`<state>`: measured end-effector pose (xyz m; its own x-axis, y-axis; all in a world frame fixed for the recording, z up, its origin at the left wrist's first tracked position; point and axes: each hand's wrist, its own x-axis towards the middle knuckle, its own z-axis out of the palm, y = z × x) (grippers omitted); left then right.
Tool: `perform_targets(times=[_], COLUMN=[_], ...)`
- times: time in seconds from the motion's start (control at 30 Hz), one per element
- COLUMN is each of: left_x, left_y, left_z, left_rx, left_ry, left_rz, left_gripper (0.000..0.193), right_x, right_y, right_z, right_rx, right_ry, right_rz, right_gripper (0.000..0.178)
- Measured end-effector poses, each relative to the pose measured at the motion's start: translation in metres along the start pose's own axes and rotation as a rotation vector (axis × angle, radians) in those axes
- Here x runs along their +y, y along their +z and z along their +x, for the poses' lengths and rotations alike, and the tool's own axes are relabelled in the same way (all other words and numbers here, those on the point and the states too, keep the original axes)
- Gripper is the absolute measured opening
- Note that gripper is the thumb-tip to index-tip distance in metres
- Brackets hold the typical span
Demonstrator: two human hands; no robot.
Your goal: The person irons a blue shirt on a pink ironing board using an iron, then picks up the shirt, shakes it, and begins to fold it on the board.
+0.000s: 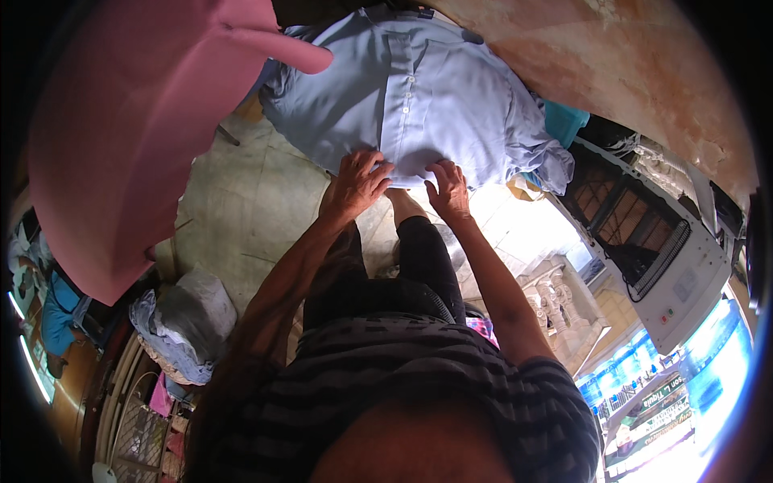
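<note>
A light blue button-up shirt lies spread out in front of me, its collar at the far end and its button placket down the middle. At the near hem, left of the placket, my left hand has its fingers curled onto the fabric. My right hand sits a short way to the right on the same hem, with fingers bent and the thumb at the cloth's edge. Both hands appear closed on the hem. Whatever supports the shirt is mostly hidden beneath it. One sleeve hangs bunched at the right.
A large pink panel-like object with a rounded arm rises at the left. A plastic-wrapped bundle of clothes rests below it. To the right are a teal container, a white-framed appliance and a stone balustrade. Pale tiles cover the floor.
</note>
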<state>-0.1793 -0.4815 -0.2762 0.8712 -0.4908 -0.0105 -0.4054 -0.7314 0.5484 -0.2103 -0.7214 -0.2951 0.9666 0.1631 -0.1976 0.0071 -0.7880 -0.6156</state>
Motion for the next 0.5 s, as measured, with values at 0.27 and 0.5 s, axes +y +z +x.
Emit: perform_targets(times=[0.27,0.5], left_x=[-0.007,-0.004], left_y=[0.002,-0.009], left_z=[0.005,-0.007], left_rx=[-0.05,-0.127], left_ry=[0.094,0.107], left_rz=[0.032,-0.021], left_gripper=[0.018,0.017], right_x=[0.01,0.003], right_y=[0.014,0.02], right_z=[0.004,-0.001], right_rx=[0.031,0.027], right_ry=[-0.034,-0.07], right_rz=[-0.049,-0.048], right_gripper=[0.035,0.023])
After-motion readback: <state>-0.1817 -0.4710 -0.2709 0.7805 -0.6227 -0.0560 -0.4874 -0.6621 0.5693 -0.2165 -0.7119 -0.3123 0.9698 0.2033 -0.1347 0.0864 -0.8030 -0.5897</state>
